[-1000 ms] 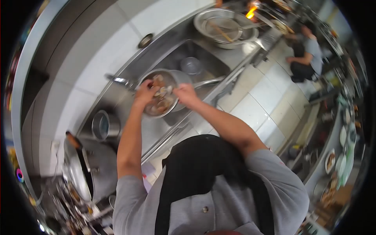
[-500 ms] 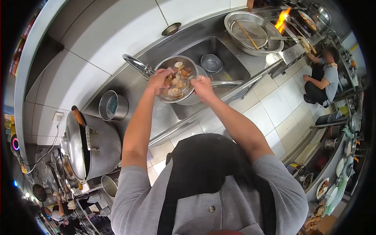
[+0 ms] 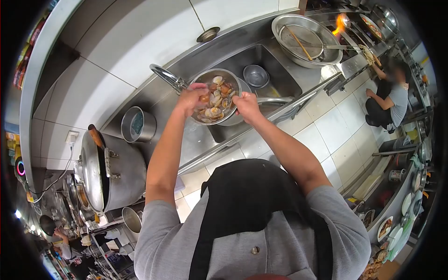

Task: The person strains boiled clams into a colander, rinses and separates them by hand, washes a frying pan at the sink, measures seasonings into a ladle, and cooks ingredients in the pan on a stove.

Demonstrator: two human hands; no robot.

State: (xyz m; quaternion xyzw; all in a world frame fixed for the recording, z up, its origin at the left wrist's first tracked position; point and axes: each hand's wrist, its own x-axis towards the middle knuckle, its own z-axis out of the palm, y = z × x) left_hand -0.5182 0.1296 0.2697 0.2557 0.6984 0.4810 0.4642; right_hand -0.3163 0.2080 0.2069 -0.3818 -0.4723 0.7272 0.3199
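A round metal bowl (image 3: 222, 72) holding several clams (image 3: 215, 101) is over the sink, tilted so that its inside faces me. My right hand (image 3: 247, 104) is closed on the bowl's right rim, thumb over the edge. At the left side of the bowl, my left hand (image 3: 192, 99) reaches over the rim, its fingers among the clams. Those fingers are blurred, and I cannot tell whether they grip anything. Just behind the bowl the chrome faucet (image 3: 168, 77) arches from the counter. Part of a second, pale round vessel (image 3: 243, 87) shows beneath the bowl.
In the sink basin (image 3: 285, 83) lies a small metal bowl (image 3: 255, 75). A wide basin (image 3: 280, 23) with a strainer (image 3: 303, 39) stands to the right, near a burner flame (image 3: 339, 24). On the left are a metal pot (image 3: 138, 123) and a large stockpot (image 3: 123, 172). A person (image 3: 391, 95) crouches at right.
The whole view has shifted slightly. The bowl tilts a little more toward me and the clams inside have shifted. My left hand's fingers have moved among them; my right hand keeps the rim.
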